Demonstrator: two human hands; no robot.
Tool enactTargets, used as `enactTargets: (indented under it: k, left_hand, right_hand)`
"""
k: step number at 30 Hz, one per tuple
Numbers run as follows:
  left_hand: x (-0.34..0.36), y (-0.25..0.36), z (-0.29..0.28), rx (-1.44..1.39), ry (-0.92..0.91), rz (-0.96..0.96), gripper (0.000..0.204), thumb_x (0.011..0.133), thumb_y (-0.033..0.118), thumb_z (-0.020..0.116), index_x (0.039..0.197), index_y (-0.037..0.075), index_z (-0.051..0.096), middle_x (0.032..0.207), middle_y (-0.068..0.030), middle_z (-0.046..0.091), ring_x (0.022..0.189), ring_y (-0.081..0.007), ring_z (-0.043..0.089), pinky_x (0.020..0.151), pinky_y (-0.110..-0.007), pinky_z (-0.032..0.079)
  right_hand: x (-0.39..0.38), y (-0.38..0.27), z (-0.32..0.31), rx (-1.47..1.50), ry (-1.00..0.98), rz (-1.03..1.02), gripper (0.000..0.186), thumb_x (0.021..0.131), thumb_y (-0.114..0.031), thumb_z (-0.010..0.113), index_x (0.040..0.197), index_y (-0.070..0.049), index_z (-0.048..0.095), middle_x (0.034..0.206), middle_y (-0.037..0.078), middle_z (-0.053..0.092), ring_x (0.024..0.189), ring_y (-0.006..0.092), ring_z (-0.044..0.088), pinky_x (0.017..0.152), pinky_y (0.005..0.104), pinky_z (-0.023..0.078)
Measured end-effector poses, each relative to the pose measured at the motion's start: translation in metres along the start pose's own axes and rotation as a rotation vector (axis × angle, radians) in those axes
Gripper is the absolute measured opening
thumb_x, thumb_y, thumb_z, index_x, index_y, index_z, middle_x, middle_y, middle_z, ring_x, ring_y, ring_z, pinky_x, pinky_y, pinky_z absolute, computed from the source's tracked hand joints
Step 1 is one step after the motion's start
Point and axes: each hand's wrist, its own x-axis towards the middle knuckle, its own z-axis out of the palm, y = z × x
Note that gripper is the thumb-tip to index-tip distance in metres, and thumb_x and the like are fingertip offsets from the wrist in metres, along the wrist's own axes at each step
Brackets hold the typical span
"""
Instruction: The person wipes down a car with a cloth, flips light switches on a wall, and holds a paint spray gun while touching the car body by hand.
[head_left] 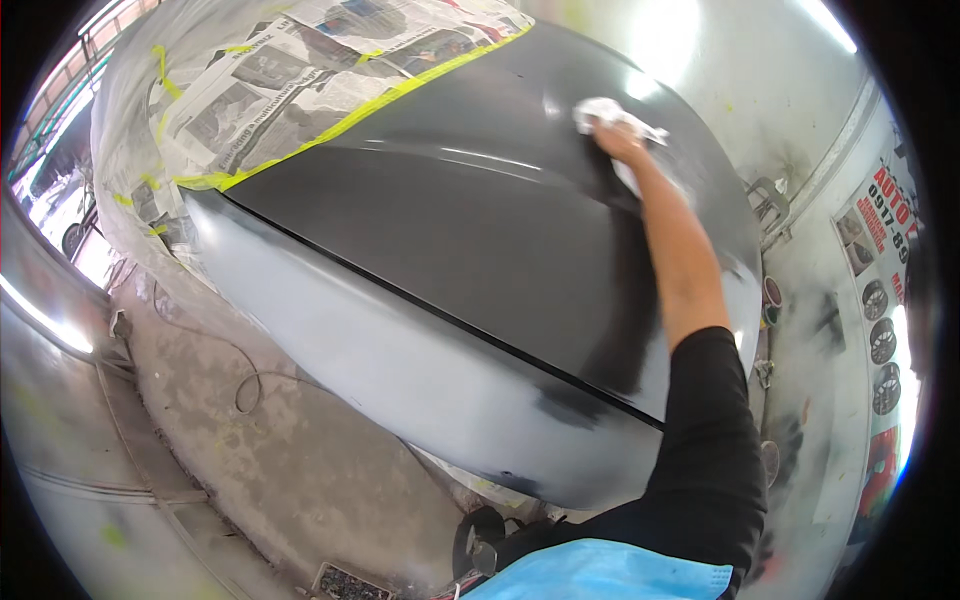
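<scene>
I am reaching across a smooth dark-grey car hood (480, 250) with my bare right hand (620, 140), and my fingers are clamping a crumpled white cloth (598, 106), though the cloth is hiding their tips. The cloth is resting against the hood's far right part, bunching ahead of my knuckles and trailing beneath my wrist. A short black fabric sleeve (710, 420) is covering my upper arm, and a darker band (628, 310) is running down the hood just beside my forearm. I cannot tell how my left fingers are, since that hand is lying outside my view. Nearer me, a pale-grey, dark-smudged fender (380, 320) is curving along the hood's edge, a narrow black gap (420, 303) separating the two. Toward the upper left, printed newspaper sheets (290, 90) are covering the car, with bright yellow-green tape (375, 100) bordering the hood. Below, a light-blue face mask (600, 572) is filling the bottom edge.
</scene>
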Motion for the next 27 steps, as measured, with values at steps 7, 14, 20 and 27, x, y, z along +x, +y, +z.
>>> enactTargets:
  k: [7, 14, 20, 27]
  left_hand:
    - [-0.003, -0.005, -0.024, -0.022, 0.009, -0.015, 0.047, 0.096, 0.043, 0.066, 0.119, 0.003, 0.058, 0.101, -0.0168, 0.070, 0.081, -0.0290, 0.070, 0.066, -0.043, 0.058]
    - [-0.009, -0.008, -0.029, 0.019, 0.003, 0.026, 0.048, 0.096, 0.043, 0.065, 0.121, 0.003, 0.057, 0.103, -0.0171, 0.070, 0.083, -0.0296, 0.070, 0.068, -0.043, 0.058]
    - [-0.022, -0.013, -0.021, 0.066, 0.009, 0.074, 0.050, 0.096, 0.044, 0.065, 0.123, 0.003, 0.057, 0.105, -0.0173, 0.069, 0.085, -0.0301, 0.070, 0.069, -0.044, 0.057]
    - [-0.040, -0.044, 0.005, 0.108, -0.013, 0.116, 0.051, 0.096, 0.045, 0.065, 0.124, 0.003, 0.056, 0.107, -0.0175, 0.069, 0.087, -0.0307, 0.069, 0.071, -0.045, 0.057]
  right_hand:
    - [-0.058, -0.326, -0.058, 0.357, -0.247, -0.568, 0.092, 0.096, -0.075, 0.037, 0.146, 0.001, 0.051, 0.158, 0.033, 0.036, 0.148, 0.0456, 0.033, 0.122, 0.0504, 0.027]
    - [-0.139, -0.302, -0.099, 0.643, -0.388, -0.993, 0.073, 0.100, -0.057, 0.041, 0.156, -0.010, 0.041, 0.163, 0.024, 0.032, 0.153, 0.0384, 0.027, 0.123, 0.0565, 0.023]
    - [-0.147, -0.104, -0.088, 0.396, -0.370, -0.511, 0.075, 0.102, -0.062, 0.034, 0.158, -0.013, 0.038, 0.167, 0.023, 0.025, 0.154, 0.0416, 0.025, 0.126, 0.0573, 0.007]
    - [-0.192, 0.244, -0.008, -0.007, -0.283, 0.032, 0.070, 0.107, -0.057, 0.025, 0.164, -0.017, 0.024, 0.166, 0.026, 0.025, 0.155, 0.0435, 0.020, 0.122, 0.0631, 0.012]
